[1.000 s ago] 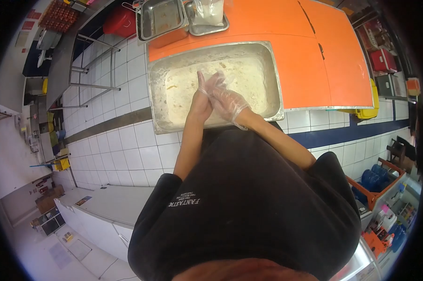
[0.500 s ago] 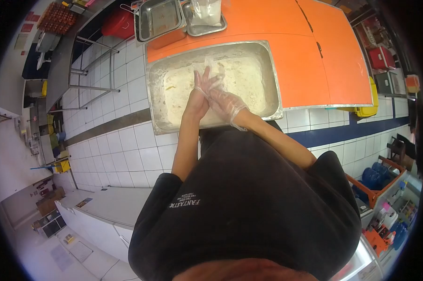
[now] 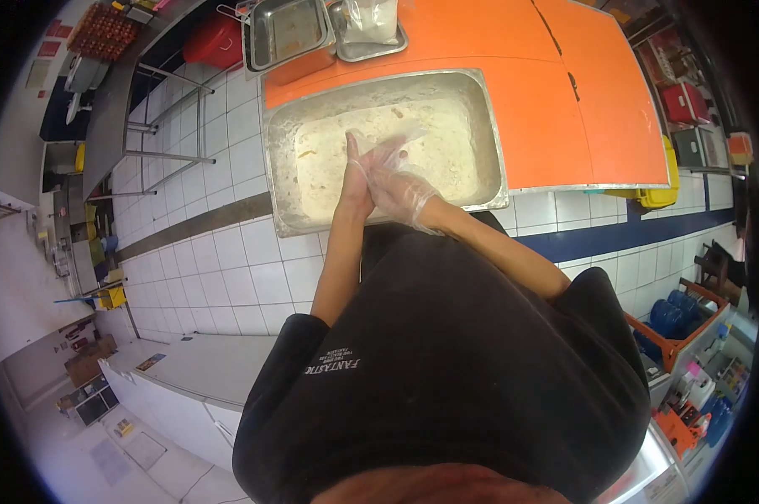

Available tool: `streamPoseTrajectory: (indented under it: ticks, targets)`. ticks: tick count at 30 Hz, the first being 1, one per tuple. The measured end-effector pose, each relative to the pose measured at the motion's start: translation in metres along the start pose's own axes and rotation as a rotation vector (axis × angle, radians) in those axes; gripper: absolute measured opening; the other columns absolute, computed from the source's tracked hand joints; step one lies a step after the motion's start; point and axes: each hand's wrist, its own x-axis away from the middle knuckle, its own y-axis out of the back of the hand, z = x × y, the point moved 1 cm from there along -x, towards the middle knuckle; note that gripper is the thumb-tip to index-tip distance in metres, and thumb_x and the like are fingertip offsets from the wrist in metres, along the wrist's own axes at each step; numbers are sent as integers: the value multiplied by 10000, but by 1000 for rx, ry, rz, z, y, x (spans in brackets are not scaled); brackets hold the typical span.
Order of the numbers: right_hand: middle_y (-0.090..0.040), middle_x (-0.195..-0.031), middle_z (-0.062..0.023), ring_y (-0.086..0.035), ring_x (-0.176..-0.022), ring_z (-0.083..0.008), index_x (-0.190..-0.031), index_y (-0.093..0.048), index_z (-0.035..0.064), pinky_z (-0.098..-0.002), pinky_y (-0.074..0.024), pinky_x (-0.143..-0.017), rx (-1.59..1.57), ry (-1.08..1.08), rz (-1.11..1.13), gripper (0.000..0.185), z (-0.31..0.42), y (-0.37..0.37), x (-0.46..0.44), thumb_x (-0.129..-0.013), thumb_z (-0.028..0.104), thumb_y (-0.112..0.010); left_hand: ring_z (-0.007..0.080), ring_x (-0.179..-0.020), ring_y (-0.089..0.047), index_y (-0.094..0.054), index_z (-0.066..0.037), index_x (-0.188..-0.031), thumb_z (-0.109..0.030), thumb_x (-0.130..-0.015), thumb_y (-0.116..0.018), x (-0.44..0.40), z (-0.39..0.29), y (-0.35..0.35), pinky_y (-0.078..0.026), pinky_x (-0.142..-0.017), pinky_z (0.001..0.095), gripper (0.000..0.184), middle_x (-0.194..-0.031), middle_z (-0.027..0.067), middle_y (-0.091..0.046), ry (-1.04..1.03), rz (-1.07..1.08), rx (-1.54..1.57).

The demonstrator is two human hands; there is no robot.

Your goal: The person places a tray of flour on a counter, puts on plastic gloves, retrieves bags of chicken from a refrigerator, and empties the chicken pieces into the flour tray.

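Observation:
My left hand (image 3: 358,178) is over the near part of a metal tray (image 3: 495,134) of pale flour (image 3: 446,151). Its thumb points up, apart from the other fingers, and loose clear plastic, like a thin glove (image 3: 409,137), lies over the fingers and sticks out past their tips. My right hand (image 3: 400,191), in a clear plastic glove that reaches the wrist, touches the left hand from the right side, its fingers closed on the plastic at the left palm. Some fingertips are hidden where the hands overlap. Small brownish bits lie in the flour.
The tray rests on an orange table (image 3: 539,126). Behind it stand an oblong metal pan (image 3: 288,34) and a small tray (image 3: 396,49) with a bag of white powder (image 3: 371,21). A red tub (image 3: 215,40) is at the back left, a yellow bin (image 3: 665,181) at the right.
The hands stay together over the tray and have shifted slightly against each other. The loose plastic past the left fingers now stretches further to the right.

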Motion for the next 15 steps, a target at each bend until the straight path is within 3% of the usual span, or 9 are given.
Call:
streamPoseTrajectory:
  ticks: [2,4,7,9,10,12,13,14,15]
  targets:
    - [-689,-1016,-226,-652,-885,-437,-1092,-650,72,-479,-523,-780,-31,20,-22,158,5,2,2,-974,177,-659,353,-1413,-488,-186,-135,-1682,-840,-983,-223,6,-4,-11,-409,-1179,448,994,-1625,232,-411,-83,122,-58]
    - [-685,-1001,-224,-648,-868,-444,-1078,-648,73,-489,-522,-769,-58,41,-48,148,13,11,2,-969,172,-667,378,-1439,-459,-174,-159,-1685,-835,-984,-236,14,-11,-21,-390,-1197,471,976,-1627,229,-408,-121,94,12]
    - [-694,-1019,-166,-678,-844,-368,-1070,-633,60,-450,-533,-744,-193,263,-244,161,17,26,4,-971,181,-673,432,-1492,-378,-177,-194,-1687,-800,-1001,-276,17,-21,-11,-345,-1223,534,921,-1656,224,-355,-214,115,164]
    - [-684,-994,-113,-654,-790,-256,-1130,-661,79,-392,-541,-745,-66,-18,-387,236,9,40,2,-945,203,-738,459,-1520,-326,-192,-205,-1685,-771,-1016,-305,23,-30,-8,-319,-1233,573,883,-1684,220,-304,-272,162,251]
    - [-684,-994,-113,-654,-790,-256,-1130,-661,79,-392,-541,-745,-68,-17,-383,236,11,43,-1,-945,203,-738,450,-1532,-306,-201,-207,-1683,-763,-1017,-320,29,-34,-12,-294,-1239,592,875,-1696,213,-278,-278,172,286]
    - [-681,-1006,-92,-628,-767,-212,-1172,-677,75,-375,-538,-724,-177,-327,-602,318,13,52,-3,-934,271,-755,440,-1544,-286,-209,-209,-1681,-755,-1018,-336,37,-35,-15,-269,-1245,611,868,-1707,206,-252,-277,181,323]
    - [-690,-944,-51,-617,-745,-172,-1096,-712,60,-346,-527,-695,-189,-306,-650,265,3,46,-7,-958,284,-740,446,-1529,-312,-207,-226,-1680,-765,-1011,-339,37,-35,-15,-267,-1242,624,869,-1701,207,-263,-264,196,305]
    - [-690,-944,-51,-617,-745,-172,-1096,-712,60,-346,-527,-695,-189,-308,-654,265,-2,47,-6,-958,284,-740,451,-1513,-338,-205,-244,-1679,-776,-1005,-342,38,-35,-16,-264,-1238,638,869,-1694,209,-274,-250,209,286]
    - [-695,-912,-48,-612,-737,-163,-1083,-718,50,-335,-526,-701,-427,-438,-513,263,-9,48,-5,-974,290,-721,451,-1513,-338,-205,-244,-1679,-776,-1005,-342,38,-34,-15,-264,-1238,638,869,-1694,209,-274,-249,211,282]
